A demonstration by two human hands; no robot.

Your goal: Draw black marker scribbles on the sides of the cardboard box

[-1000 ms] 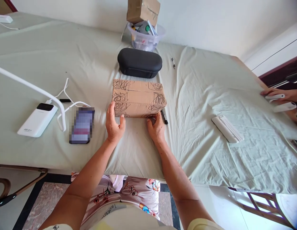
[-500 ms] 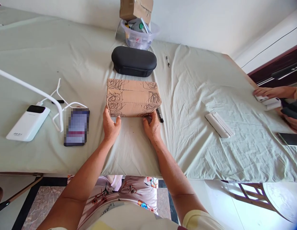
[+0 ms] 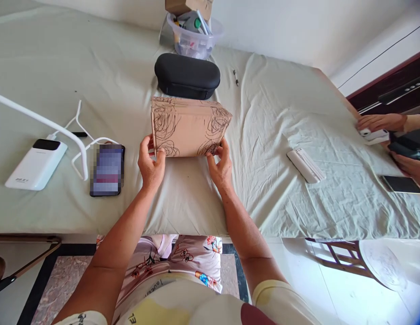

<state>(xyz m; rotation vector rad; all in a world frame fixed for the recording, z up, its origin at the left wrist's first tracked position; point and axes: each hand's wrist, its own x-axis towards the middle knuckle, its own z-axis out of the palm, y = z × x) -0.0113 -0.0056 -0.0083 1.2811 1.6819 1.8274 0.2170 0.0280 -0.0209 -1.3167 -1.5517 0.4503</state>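
A brown cardboard box (image 3: 188,127) covered in black scribbles is tipped up on the table, its near edge lifted. My left hand (image 3: 149,163) grips its lower left corner, thumb on the side. My right hand (image 3: 221,165) grips the lower right corner, fingers curled on the edge. The black marker that lay by the box is hidden.
A pale green cloth (image 3: 105,81) covers the table. Behind the box lie a black oval case (image 3: 187,76), a plastic tub (image 3: 193,38) and a pen (image 3: 235,77). At left are a white power bank (image 3: 35,163), cables and a phone (image 3: 107,169). Another person's hands (image 3: 379,122) are at right, near a white flat object (image 3: 305,165).
The box lay flat with my hands at its near corners; now its front edge is raised and it is tilted back. The camera has shifted slightly.
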